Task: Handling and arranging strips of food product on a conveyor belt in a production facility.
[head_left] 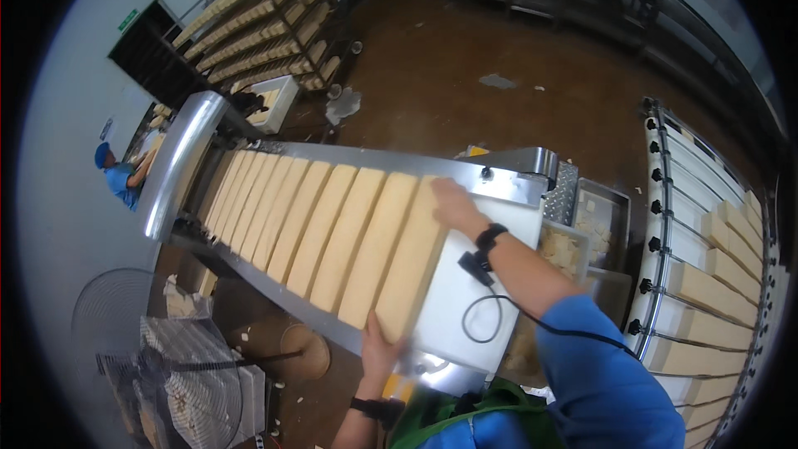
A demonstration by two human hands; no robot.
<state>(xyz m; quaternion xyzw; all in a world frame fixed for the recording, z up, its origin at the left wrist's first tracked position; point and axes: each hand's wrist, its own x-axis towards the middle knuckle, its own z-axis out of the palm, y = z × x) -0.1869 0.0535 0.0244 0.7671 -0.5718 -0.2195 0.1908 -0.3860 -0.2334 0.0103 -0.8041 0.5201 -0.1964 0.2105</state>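
A row of long, pale beige blocks (299, 224) lies crosswise on a steel-framed conveyor (349, 151) in front of me. At the row's right end, my right hand (453, 208) grips the far end of the last block (411, 249). My left hand (380, 345) has its fingers round the near end of that same block. A white board or belt surface (474, 291) shows just right of it. A black strap and cable hang from my right wrist.
A slotted white rack (686, 154) with more blocks is at right; trays of scraps (603, 216) sit between. A curved steel hood (179, 162) spans the conveyor's left. A co-worker (120, 175) stands beyond. A fan (150, 362) is at lower left, a loaded shelving rack (258, 25) behind.
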